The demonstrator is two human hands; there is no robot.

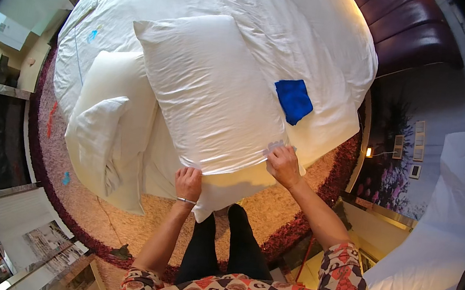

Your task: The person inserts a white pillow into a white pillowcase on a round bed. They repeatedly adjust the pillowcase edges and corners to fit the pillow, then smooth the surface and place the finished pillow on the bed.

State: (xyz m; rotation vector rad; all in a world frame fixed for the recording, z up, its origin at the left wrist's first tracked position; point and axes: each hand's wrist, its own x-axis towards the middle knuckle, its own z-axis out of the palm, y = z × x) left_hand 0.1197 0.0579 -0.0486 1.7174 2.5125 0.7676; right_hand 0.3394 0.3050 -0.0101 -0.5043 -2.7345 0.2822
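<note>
A plump pillow in a white pillowcase [213,89] lies across the near side of the bed, its open end towards me. My left hand [188,184], with a bracelet at the wrist, grips the left corner of the pillowcase opening. The right corner of the same edge is pinched in my right hand [284,165]. Loose fabric hangs below the edge between both hands. Left of it rests a second white pillow [114,72], with a crumpled white pillowcase [100,127] partly over it. A folded blue cloth [293,101] sits on the sheet right of the big pillow.
The round bed [276,14] has a rumpled white sheet and a dark leather headboard [411,27]. A pinkish rug [117,218] with a dark red border lies underfoot. White fabric [424,258] hangs at right, near wall switches [419,141]. Left stands a low white-topped table [24,223].
</note>
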